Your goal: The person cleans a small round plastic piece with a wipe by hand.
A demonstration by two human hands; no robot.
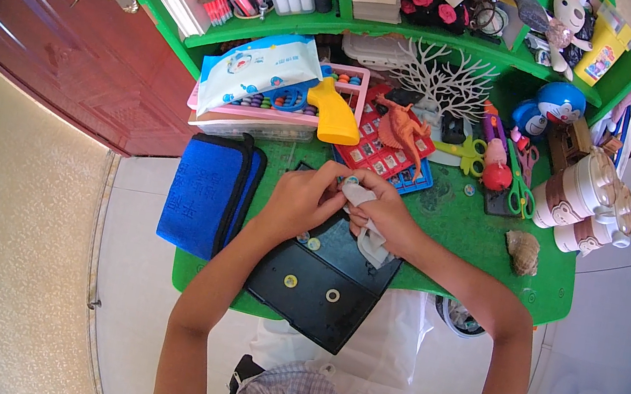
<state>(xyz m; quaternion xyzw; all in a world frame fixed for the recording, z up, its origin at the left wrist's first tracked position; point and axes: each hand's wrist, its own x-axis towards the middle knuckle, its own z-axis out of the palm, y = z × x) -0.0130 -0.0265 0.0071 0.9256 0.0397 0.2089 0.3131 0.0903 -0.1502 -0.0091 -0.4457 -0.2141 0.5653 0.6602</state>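
Note:
Above an opened black plastic case (pixel 322 308), my two hands meet at the fingertips. My left hand (pixel 300 197) pinches a small round disc (pixel 350 181). A crumpled white wipe (pixel 372 241) is in my right hand (pixel 387 216), with one end against the disc and the rest hanging down over the case. Two small discs lie near my left wrist, one of them a pale yellow disc (pixel 314 244). Lower on the case are a yellow disc (pixel 291 281) and a white ring (pixel 332 295). My fingers hide part of the held disc.
A blue fabric pouch (pixel 200 193) lies left on the green desk (pixel 435 267). Behind my hands are an orange toy dinosaur (pixel 402 130), red cards (pixel 361 148) and a wipes packet (pixel 261 75). Green scissors (pixel 520 187), a seashell (pixel 522 252) and lidded cups (pixel 572 196) stand right.

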